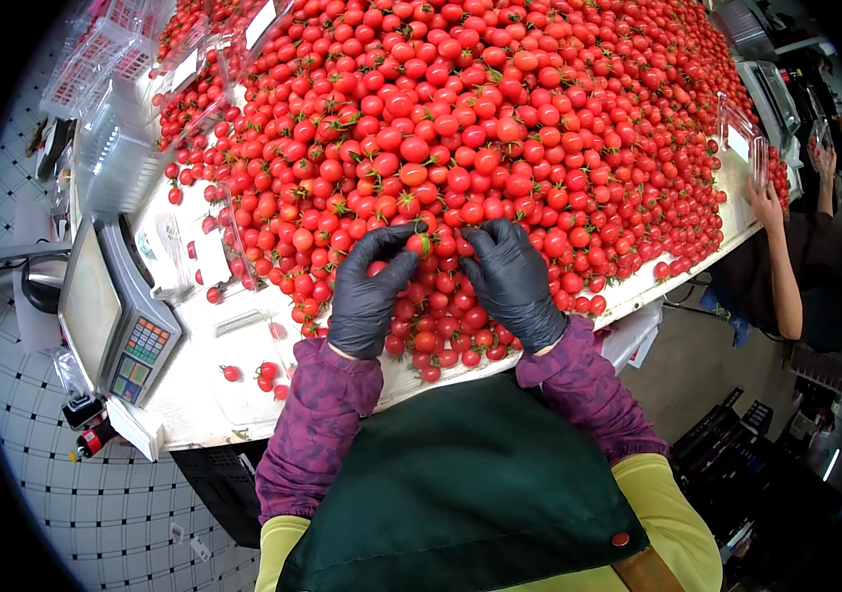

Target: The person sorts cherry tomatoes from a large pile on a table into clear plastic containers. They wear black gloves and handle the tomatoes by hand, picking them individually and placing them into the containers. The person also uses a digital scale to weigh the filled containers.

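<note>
A large heap of red cherry tomatoes [458, 140], some with green calyxes, covers the white table before me. My left hand [373, 288], in a black glove, has thumb and forefinger at a cherry tomato [418, 244] with a green calyx, at the near side of the heap. Opposite it, my right hand [511, 281], also black-gloved, rests over the tomatoes with fingers bent; whether its fingertips pinch one is hidden. An open clear plastic clamshell box [232, 399] lies left of my left hand, with several tomatoes in and around it.
A weighing scale [125, 318] and stacked clear plastic boxes [114, 152] stand on the left. Filled clamshells [199, 103] lie at the upper left. On the right, a co-worker's hand [767, 206] touches a clear box [742, 140]. The table's near edge [391, 403] runs before my apron.
</note>
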A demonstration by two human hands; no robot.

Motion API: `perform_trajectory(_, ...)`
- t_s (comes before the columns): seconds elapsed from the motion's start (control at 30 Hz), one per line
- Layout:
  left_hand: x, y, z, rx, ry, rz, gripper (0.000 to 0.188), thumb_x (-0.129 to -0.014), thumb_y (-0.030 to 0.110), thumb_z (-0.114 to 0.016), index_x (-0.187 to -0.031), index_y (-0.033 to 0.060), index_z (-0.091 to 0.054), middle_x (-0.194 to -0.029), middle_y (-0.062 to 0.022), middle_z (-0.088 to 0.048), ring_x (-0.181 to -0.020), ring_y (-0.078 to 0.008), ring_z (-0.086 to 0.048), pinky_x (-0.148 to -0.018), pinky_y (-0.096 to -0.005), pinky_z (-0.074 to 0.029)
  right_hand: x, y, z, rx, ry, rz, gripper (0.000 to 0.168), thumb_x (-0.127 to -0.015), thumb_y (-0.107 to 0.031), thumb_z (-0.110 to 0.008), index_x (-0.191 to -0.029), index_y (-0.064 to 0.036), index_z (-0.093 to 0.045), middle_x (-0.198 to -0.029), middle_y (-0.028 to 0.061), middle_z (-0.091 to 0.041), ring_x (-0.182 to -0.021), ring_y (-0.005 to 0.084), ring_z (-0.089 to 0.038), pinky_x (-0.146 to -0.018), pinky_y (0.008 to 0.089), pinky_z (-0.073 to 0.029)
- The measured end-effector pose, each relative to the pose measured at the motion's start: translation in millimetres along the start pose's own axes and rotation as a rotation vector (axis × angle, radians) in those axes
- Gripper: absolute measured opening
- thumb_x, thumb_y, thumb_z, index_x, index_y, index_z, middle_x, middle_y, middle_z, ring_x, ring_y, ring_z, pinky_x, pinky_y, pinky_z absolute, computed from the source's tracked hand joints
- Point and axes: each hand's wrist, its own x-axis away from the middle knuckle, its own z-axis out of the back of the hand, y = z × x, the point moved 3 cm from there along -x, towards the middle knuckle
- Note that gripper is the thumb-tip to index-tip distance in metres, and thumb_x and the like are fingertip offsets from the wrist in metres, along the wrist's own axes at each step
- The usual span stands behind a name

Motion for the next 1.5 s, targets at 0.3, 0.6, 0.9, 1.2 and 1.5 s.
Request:
perform_trajectory(0.3,-0.1,-0.5,-1.0,0.342,-0.1,0.195,0.03,-0.082,0.008,-0.058,-0.11,-0.0007,-0.054,-0.097,-0.0089,-0.06,-0.072,-0.0103,-0.053,-0.062,-0.0231,-0.044,0.7,5.8,9.6,-0.138,0.046,0.033,0.029,-0.076,-0.018,-0.063,-0.101,-0.007,-0.054,-0.089,0.0104,-0.052,-0.081,0.0287,-0.052,-0.067,0.0387,-0.045)
perform_trajectory(0.6,-6.3,19.0,-25.7,-0.754,-0.024,-0.461,0.04,-0.077,-0.003,-0.058,-0.116,0.0059,-0.054,-0.101,-0.0065,-0.057,-0.086,-0.0164,-0.056,-0.076,-0.0285,-0.045,-56.6,50.8,57.6,-0.317,0.311,-0.13,0.021,-0.079,-0.018,-0.063,-0.094,-0.005,-0.057,-0.082,0.0133,-0.056,-0.073,0.0294,-0.057,-0.06,0.0384,-0.046)
perform_trajectory(0.9,-66.7,35.5,-73.7,-1.287,0.026,-0.711,0.032,-0.074,0.007,-0.063,-0.106,0.0097,-0.058,-0.092,-0.0099,-0.054,-0.073,-0.0281,-0.057,-0.061,-0.0352,-0.047,-90.7,57.3,45.9,-0.047,0.043,-0.012,0.025,-0.077,-0.022,-0.062,-0.097,-0.008,-0.058,-0.084,0.0108,-0.052,-0.076,0.0284,-0.056,-0.058,0.0389,-0.047)
perform_trajectory(1.2,-93.7,69.3,-83.2,-1.518,0.063,-0.779,0.034,-0.074,0.008,-0.054,-0.107,0.0106,-0.057,-0.099,-0.009,-0.058,-0.073,-0.0259,-0.059,-0.06,-0.0335,-0.049,-133.0,65.0,70.1,-0.067,0.119,0.257,0.026,-0.078,-0.018,-0.059,-0.101,-0.004,-0.056,-0.095,0.0112,-0.054,-0.085,0.0276,-0.053,-0.071,0.0376,-0.043)
perform_trajectory(1.5,-90.1,70.6,-50.8,-1.673,-0.043,-0.504,0.033,-0.074,0.017,-0.062,-0.107,0.012,-0.057,-0.103,-0.0076,-0.056,-0.077,-0.0249,-0.059,-0.062,-0.0361,-0.05,-129.2,71.9,77.0,0.092,-0.174,0.378,0.027,-0.077,-0.021,-0.061,-0.103,-0.011,-0.057,-0.11,0.0101,-0.05,-0.094,0.027,-0.05,-0.074,0.0399,-0.042)
